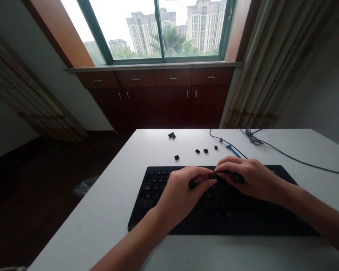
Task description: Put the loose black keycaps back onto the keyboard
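Observation:
A black computer keyboard [149, 199] lies on the white table [101, 222], with both hands over its middle. My left hand [186, 192] and my right hand [248, 178] meet above the keys, their fingertips closed on a small black keycap [214, 175]. A second dark piece [193, 184] shows just under my left hand, and another [237, 177] by my right fingers. Several loose black keycaps, such as one [197, 151] and another [205, 150], lie beyond the keyboard. The hands hide the keys beneath them.
A blue plastic tool [233, 150] lies beyond the keyboard near a dark cable [285, 156], which loops across the far right of the table. Another keycap [171, 135] sits near the far edge. The table's left edge drops to a dark floor.

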Demonstrator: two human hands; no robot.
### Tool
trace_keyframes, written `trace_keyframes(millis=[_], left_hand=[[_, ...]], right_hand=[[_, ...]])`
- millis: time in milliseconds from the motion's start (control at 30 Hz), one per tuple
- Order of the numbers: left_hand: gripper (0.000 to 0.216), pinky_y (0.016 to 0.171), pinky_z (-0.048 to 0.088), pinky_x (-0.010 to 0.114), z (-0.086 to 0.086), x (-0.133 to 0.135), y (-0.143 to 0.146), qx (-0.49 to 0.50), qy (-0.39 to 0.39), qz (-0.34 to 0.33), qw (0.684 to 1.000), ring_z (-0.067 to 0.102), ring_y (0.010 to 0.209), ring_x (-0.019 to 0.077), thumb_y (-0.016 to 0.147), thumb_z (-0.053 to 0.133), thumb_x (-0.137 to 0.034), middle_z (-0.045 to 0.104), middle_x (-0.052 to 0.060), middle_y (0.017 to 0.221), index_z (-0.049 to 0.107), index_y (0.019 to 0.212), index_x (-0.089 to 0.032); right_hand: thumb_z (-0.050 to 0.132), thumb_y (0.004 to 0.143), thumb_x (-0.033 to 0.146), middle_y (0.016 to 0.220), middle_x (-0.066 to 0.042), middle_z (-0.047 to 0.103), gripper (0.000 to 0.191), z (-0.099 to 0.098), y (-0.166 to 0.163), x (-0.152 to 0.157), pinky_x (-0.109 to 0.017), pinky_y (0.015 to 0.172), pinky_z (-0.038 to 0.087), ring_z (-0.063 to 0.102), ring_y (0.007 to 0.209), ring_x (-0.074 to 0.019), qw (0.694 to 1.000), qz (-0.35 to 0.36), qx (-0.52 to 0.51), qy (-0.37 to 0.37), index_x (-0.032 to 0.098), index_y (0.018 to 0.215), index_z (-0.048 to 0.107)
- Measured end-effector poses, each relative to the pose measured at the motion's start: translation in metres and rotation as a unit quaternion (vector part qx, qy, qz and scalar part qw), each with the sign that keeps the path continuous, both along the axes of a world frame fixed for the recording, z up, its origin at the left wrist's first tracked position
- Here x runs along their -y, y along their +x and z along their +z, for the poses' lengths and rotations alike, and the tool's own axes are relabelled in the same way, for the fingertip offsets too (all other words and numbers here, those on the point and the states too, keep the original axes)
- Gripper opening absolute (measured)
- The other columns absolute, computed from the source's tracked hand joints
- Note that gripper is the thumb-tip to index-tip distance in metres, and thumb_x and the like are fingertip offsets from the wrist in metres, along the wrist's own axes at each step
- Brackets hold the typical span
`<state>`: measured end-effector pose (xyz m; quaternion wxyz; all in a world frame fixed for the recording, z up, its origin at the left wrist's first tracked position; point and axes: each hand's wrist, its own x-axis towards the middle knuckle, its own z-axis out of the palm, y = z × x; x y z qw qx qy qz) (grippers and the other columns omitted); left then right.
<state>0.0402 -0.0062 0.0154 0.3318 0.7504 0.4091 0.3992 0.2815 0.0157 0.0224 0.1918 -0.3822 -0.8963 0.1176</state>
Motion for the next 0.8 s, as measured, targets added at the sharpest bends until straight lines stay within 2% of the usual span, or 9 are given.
trace_keyframes(millis=[133,233,467,567,667,800], left_hand=[[0.023,0.073,0.054,0.023,-0.001,0.002,0.003,0.087,-0.09,-0.03,0.992,0.068,0.076,0.0123,0.079,0.08,-0.031,0.077,0.0,0.086,0.076,0.101,-0.022],[0.025,0.069,0.053,0.021,-0.002,0.003,0.004,0.126,-0.133,-0.054,0.982,0.067,0.074,0.0118,0.076,0.083,-0.031,0.077,0.001,0.085,0.077,0.098,-0.021],[0.02,0.064,0.05,0.021,0.001,0.005,0.004,0.097,-0.128,-0.052,0.986,0.061,0.066,0.0107,0.077,0.082,-0.034,0.075,0.001,0.077,0.079,0.091,-0.02],[0.021,0.073,0.052,0.025,0.003,0.006,0.006,0.086,-0.14,-0.061,0.984,0.066,0.077,0.015,0.085,0.074,-0.036,0.077,0.004,0.086,0.079,0.098,-0.02],[0.026,0.083,0.053,0.03,0.004,0.006,0.007,0.121,-0.178,-0.112,0.97,0.069,0.093,0.0199,0.09,0.069,-0.034,0.075,0.007,0.101,0.075,0.111,-0.02],[0.03,0.083,0.051,0.03,0.01,0.007,0.007,0.121,-0.192,-0.167,0.959,0.065,0.097,0.0198,0.094,0.064,-0.032,0.07,0.009,0.109,0.071,0.122,-0.023]], right_hand=[[0.059,0.093,0.016,0.114,-0.005,0.069,0.034,-0.004,0.002,0.015,-0.027,0.076,0.056,0.068,0.093,-0.0164,0.994,0.019,-0.097,0.053,0.024,0.126,0.058],[0.063,0.09,0.011,0.112,-0.006,0.07,0.044,-0.004,0.001,0.025,-0.025,0.074,0.055,0.068,0.09,-0.0143,0.987,0.054,-0.12,0.087,0.023,0.131,0.056],[0.067,0.088,0.009,0.106,-0.006,0.071,0.042,-0.002,-0.004,0.031,-0.023,0.068,0.054,0.068,0.084,-0.012,0.978,0.09,-0.133,0.13,0.02,0.129,0.059],[0.067,0.088,0.006,0.104,-0.006,0.071,0.04,-0.002,-0.006,0.032,-0.023,0.069,0.054,0.068,0.084,-0.0117,0.974,0.099,-0.157,0.128,0.019,0.125,0.06],[0.066,0.088,0.006,0.101,-0.006,0.07,0.032,-0.003,-0.008,0.033,-0.022,0.069,0.054,0.068,0.084,-0.0117,0.972,0.093,-0.188,0.109,0.018,0.117,0.064],[0.07,0.086,0.009,0.098,-0.004,0.069,0.029,-0.005,-0.01,0.035,-0.021,0.064,0.053,0.066,0.076,-0.0097,0.968,0.076,-0.218,0.096,0.019,0.113,0.063]])
